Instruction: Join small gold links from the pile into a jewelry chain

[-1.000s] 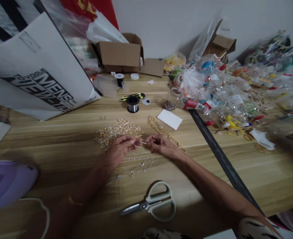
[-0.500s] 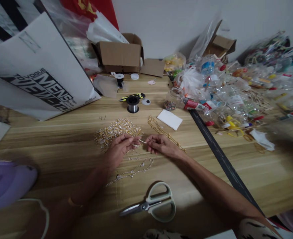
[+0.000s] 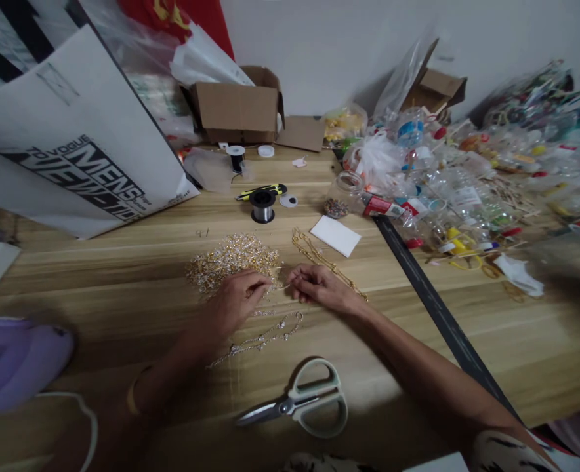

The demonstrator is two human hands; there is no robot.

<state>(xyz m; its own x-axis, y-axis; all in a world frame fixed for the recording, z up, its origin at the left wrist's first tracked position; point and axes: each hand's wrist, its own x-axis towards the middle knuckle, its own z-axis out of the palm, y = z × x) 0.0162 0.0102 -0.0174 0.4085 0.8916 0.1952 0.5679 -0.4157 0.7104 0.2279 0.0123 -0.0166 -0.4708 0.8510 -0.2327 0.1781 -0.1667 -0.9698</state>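
Between my hands runs a short, thin beaded strand [image 3: 282,287]. My right hand [image 3: 317,285] is closed in a pinch on its right end. My left hand [image 3: 245,292] has thumb and fingertips pressed together at the strand's left end; whatever else it pinches is too small to make out. Just behind the left hand spreads a pile of clear and gold beads [image 3: 233,257]. A gold chain [image 3: 327,261] lies beyond my right hand. Nearer me rest a silver chain with clear beads [image 3: 265,337] and scissors with pale handles [image 3: 314,400], blades pointing left.
A spool of wire [image 3: 262,206], a yellow cutter [image 3: 260,191] and a white pad [image 3: 336,236] lie farther back. Plastic bottles [image 3: 467,190] crowd the right side. A large white bag [image 3: 88,144] stands at left, near a purple object [image 3: 19,364]. A cardboard box [image 3: 238,108] sits behind.
My left hand has turned, its fingers curling down over the strand's end. My right hand has stayed almost in place, still pinching.
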